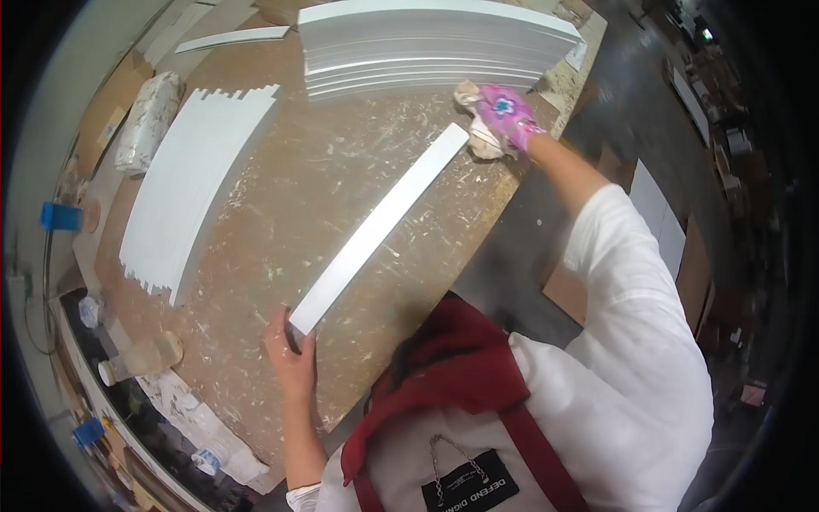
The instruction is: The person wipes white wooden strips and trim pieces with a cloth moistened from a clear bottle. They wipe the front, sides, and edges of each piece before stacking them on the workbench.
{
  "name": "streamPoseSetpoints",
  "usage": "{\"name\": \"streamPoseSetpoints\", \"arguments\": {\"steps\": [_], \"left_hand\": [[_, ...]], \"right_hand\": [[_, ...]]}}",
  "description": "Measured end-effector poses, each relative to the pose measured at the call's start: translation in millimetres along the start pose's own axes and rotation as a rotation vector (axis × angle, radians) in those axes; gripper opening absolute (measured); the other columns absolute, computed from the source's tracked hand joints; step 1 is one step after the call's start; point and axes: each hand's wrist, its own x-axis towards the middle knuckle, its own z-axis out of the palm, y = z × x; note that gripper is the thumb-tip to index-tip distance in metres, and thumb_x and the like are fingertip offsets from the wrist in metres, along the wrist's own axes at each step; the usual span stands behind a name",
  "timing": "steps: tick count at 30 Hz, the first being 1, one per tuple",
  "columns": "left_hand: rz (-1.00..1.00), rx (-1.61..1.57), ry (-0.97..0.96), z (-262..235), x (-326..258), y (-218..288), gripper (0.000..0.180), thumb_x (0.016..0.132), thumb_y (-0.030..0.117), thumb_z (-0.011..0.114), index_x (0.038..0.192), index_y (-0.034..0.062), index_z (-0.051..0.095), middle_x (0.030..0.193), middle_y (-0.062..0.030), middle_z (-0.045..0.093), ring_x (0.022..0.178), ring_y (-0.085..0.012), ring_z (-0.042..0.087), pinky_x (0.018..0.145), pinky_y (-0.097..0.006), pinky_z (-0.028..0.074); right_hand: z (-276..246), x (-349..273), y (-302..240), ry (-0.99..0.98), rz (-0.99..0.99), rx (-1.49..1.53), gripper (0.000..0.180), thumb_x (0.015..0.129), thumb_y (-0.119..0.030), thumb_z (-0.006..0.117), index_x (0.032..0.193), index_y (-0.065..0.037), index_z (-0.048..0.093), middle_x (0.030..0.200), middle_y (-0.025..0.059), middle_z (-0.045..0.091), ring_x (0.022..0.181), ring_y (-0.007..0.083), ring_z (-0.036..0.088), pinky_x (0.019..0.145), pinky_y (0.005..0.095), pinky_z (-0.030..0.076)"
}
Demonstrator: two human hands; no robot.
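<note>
A long white slat (380,229) lies slantwise across the worktable (256,290). My bare left hand (290,348) grips its near end between thumb and fingers. At the slat's far end my right hand (507,113), in a pink flowered glove, clutches a crumpled cream rag (485,143). The rag rests on the tabletop close by the slat's tip. Behind the rag stands a thick stack of white slats (435,51). To the left, more white slats (200,183) lie side by side with uneven ends.
A paint-spattered white roll (149,124) lies at the table's left edge, near a blue object (61,217). A cloudy plastic bottle (143,358) lies on its side at the lower left. One thin strip (232,38) sits at the back. White panels (657,218) and cardboard are beyond the right edge.
</note>
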Motion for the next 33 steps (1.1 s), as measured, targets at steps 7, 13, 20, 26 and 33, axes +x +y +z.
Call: {"name": "streamPoseSetpoints", "arguments": {"steps": [7,13,20,26,33], "left_hand": [[-0.249,-0.221,-0.137,-24.7,0.4,21.8,0.033,0.099,0.026,0.047,0.112,-0.0002,0.062,0.103,-0.0126,0.065,0.093,-0.0245,0.061,0.086,-0.036,0.046],[-0.686,-0.962,-0.192,-21.7,-6.8,22.5,0.033,0.096,0.019,0.052,0.121,-0.0014,0.050,0.105,-0.0146,0.064,0.087,-0.0203,0.065,0.074,-0.029,0.054],[-0.575,-0.894,-0.116,-21.4,-17.5,25.2,0.038,0.091,0.013,0.060,0.125,0.0005,0.047,0.107,-0.0156,0.065,0.089,-0.0186,0.066,0.074,-0.027,0.053],[-0.687,-0.984,-0.210,-20.0,-15.5,21.2,0.039,0.092,0.019,0.058,0.125,0.0011,0.047,0.106,-0.0155,0.067,0.089,-0.0186,0.067,0.073,-0.026,0.053],[-0.719,-0.988,-0.231,-27.4,-22.1,6.4,0.038,0.093,0.017,0.058,0.126,0.0018,0.046,0.108,-0.0170,0.066,0.087,-0.0199,0.068,0.070,-0.025,0.055]], "right_hand": [[-10.2,-61.2,-67.4,-0.050,-0.034,0.770,0.028,0.095,-0.027,0.052,0.106,-0.004,0.061,0.091,0.0092,0.065,0.081,0.0172,0.061,0.071,0.0327,0.049],[-5.7,-130.1,-210.1,0.077,-0.787,0.256,0.025,0.087,-0.020,0.057,0.108,-0.008,0.063,0.095,0.0127,0.063,0.082,0.0245,0.063,0.069,0.0356,0.053],[85.9,-211.9,-285.5,-0.065,-1.117,0.112,0.014,0.078,-0.017,0.057,0.089,-0.011,0.062,0.084,0.0092,0.061,0.079,0.0255,0.061,0.078,0.0416,0.049],[62.5,-80.4,-157.4,0.074,-0.346,0.006,0.011,0.087,-0.014,0.054,0.087,-0.006,0.061,0.084,0.0104,0.064,0.080,0.0274,0.064,0.072,0.0404,0.052],[110.8,-221.2,-286.3,-0.077,-1.165,0.145,0.012,0.080,-0.013,0.060,0.090,-0.009,0.066,0.085,0.0076,0.063,0.079,0.0221,0.062,0.069,0.0342,0.051]]}}
